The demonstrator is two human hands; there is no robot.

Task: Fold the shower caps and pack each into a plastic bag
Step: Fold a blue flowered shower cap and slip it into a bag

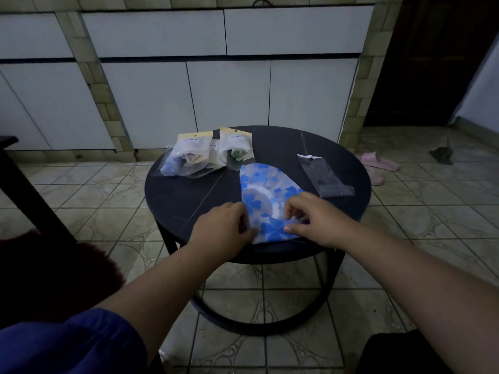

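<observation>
The thin blue-flowered plastic shower cap (266, 197) lies at six o'clock on the round dark surface (189, 195). Left hand (225, 229) and right hand (310, 218) pinch its near hem. It looks light, limp and slippery; best held at the edge.

head view looks forward and down (wide-angle) at a nearby round table (189, 190)

Dim room, patterned beige floor tiles (108, 190), white cabinet doors (229, 95) in tiled frame, pink slippers (378, 163) by dark doorway (426, 63).
</observation>
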